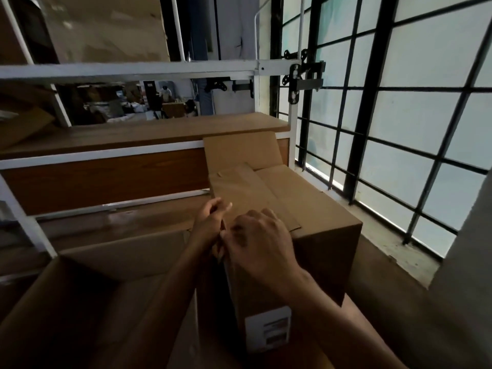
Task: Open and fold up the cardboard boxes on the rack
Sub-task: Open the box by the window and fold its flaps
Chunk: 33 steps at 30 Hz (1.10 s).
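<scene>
Gripped by left hand (210,222) and right hand (262,245), the brown cardboard box (308,206) is pointed to 12 o'clock; floor (386,278) is seen at 3 o'clock.

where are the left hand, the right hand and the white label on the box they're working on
left hand (210,225): head view, back of the hand
right hand (262,243): head view, back of the hand
white label (267,328): head view, middle of the sticker on the cardboard box (319,206)

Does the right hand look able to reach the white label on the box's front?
Probably yes: the right hand grips the top edge of the box, and the white label lies uncovered just below it.
</scene>
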Motion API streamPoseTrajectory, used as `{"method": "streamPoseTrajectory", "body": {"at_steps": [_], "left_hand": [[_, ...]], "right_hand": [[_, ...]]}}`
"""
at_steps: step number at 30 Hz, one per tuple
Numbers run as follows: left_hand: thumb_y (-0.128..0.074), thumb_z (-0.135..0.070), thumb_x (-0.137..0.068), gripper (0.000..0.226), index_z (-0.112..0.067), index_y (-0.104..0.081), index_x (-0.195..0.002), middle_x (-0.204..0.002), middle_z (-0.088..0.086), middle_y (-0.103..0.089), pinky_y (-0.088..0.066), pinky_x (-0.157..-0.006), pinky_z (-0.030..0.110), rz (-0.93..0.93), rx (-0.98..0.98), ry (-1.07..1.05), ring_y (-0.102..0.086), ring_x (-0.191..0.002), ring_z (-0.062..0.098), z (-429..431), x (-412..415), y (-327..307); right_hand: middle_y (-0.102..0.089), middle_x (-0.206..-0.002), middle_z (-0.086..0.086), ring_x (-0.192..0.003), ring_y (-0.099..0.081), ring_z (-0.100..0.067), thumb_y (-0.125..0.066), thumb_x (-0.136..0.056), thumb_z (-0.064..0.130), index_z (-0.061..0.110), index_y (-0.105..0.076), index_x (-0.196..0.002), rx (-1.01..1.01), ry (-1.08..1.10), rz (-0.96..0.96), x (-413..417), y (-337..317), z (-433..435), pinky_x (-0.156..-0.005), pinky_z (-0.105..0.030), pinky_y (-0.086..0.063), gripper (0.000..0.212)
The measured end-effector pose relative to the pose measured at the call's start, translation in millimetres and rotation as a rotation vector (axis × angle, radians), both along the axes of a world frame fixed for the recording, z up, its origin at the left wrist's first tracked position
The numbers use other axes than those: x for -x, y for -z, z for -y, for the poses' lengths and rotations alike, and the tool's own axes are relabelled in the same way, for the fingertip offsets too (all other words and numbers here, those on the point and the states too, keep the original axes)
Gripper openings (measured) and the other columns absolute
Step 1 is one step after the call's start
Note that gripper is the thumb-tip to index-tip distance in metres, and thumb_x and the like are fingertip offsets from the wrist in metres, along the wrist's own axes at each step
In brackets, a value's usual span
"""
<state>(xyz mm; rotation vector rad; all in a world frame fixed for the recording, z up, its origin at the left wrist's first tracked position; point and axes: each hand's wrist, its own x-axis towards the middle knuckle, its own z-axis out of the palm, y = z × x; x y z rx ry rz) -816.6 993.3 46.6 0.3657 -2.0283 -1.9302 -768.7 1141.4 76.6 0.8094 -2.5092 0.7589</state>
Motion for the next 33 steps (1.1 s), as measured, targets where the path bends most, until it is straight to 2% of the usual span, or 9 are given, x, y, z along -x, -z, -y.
{"method": "streamPoseTrajectory", "body": {"at_steps": [3, 6, 11, 13, 16, 21, 26, 30, 33], "left_hand": [[-0.065, -0.042, -0.084, 0.053, -0.036, -0.047, -0.133, -0.141, 0.002, -0.051, -0.047, -0.102, 0.049, 0.001, 0.023, 0.010, -0.054, -0.122, 0.023, -10, 7, -2], [-0.053, -0.050, -0.093, 0.060, -0.036, -0.033, -0.147, -0.152, 0.001, -0.038, -0.042, -0.107, 0.049, 0.015, 0.063, 0.018, -0.046, -0.131, 0.025, -30, 10, -4], [-0.046, -0.074, -0.075, 0.087, -0.037, -0.025, -0.150, -0.156, 0.000, -0.034, -0.037, -0.111, 0.048, 0.071, 0.147, 0.032, -0.042, -0.136, 0.024, -59, 14, -6], [-0.046, -0.064, -0.088, 0.070, -0.028, -0.035, -0.147, -0.145, -0.002, -0.045, -0.042, -0.104, 0.040, 0.030, 0.235, 0.006, -0.048, -0.127, 0.018, -72, 8, -19], [-0.047, -0.048, -0.098, 0.043, -0.028, -0.050, -0.135, -0.130, -0.007, -0.054, -0.048, -0.085, 0.028, -0.176, 0.300, -0.089, -0.055, -0.114, 0.012, -83, 1, -47], [-0.049, -0.022, -0.101, 0.028, -0.015, -0.058, -0.125, -0.119, -0.006, -0.060, -0.046, -0.085, 0.013, -0.476, 0.626, -0.229, -0.056, -0.104, -0.003, -90, -20, -115], [-0.059, -0.018, -0.095, 0.031, -0.018, -0.059, -0.126, -0.116, -0.003, -0.063, -0.041, -0.071, 0.013, -0.060, 1.221, -0.077, -0.056, -0.096, 0.005, -85, -27, -153], [-0.069, -0.025, -0.088, 0.044, -0.018, -0.056, -0.129, -0.107, 0.002, -0.063, -0.045, -0.067, 0.027, 0.430, 1.295, -0.086, -0.059, -0.086, 0.013, -73, -40, -170], [-0.072, -0.028, -0.084, 0.054, -0.016, -0.051, -0.133, -0.105, 0.002, -0.059, -0.044, -0.072, 0.029, 0.538, 1.297, -0.132, -0.058, -0.091, 0.016, -60, -25, -147]], "right_hand": [[-0.062, -0.112, 0.004, -0.104, -0.055, -0.014, -0.057, -0.091, 0.045, 0.025, -0.066, -0.106, 0.153, 0.092, 0.043, 30, -18, -34, -0.084, -0.033, -0.048, 0.026], [-0.059, -0.131, -0.004, -0.116, -0.054, -0.023, -0.059, -0.090, 0.046, 0.023, -0.060, -0.127, 0.151, 0.235, 0.167, 64, -26, -72, -0.092, -0.036, -0.044, 0.043], [-0.059, -0.136, -0.007, -0.117, -0.057, -0.016, -0.062, -0.092, 0.036, 0.017, -0.047, -0.142, 0.431, 0.023, 0.351, 77, -25, -98, -0.089, -0.027, -0.042, 0.055], [-0.060, -0.132, -0.004, -0.112, -0.059, -0.013, -0.062, -0.092, 0.035, 0.019, -0.040, -0.146, 0.503, -0.056, 0.316, 73, -27, -95, -0.091, -0.027, -0.048, 0.060], [-0.061, -0.120, 0.009, -0.088, -0.059, 0.007, -0.061, -0.094, 0.035, 0.022, -0.029, -0.150, 0.471, -0.260, 0.271, 66, -32, -83, -0.076, -0.008, -0.049, 0.066], [-0.065, -0.125, 0.004, -0.103, -0.065, -0.010, -0.059, -0.090, 0.049, 0.033, -0.026, -0.148, 0.213, -0.438, 0.242, 71, -27, -58, -0.091, -0.037, -0.053, 0.068], [-0.048, -0.141, -0.015, -0.127, -0.044, -0.032, -0.044, -0.086, 0.072, 0.020, -0.010, -0.153, -0.277, -0.412, 0.004, 73, 4, -50, -0.105, -0.052, -0.036, 0.092], [-0.028, -0.156, -0.013, -0.140, -0.026, -0.037, -0.046, -0.083, 0.075, 0.022, -0.006, -0.154, -0.433, -0.459, -0.093, 74, 8, -51, -0.110, -0.059, -0.025, 0.098], [-0.020, -0.160, -0.012, -0.144, -0.019, -0.039, -0.050, -0.087, 0.066, 0.023, -0.010, -0.154, -0.473, -0.469, -0.103, 72, 6, -54, -0.113, -0.061, -0.020, 0.089]]}}
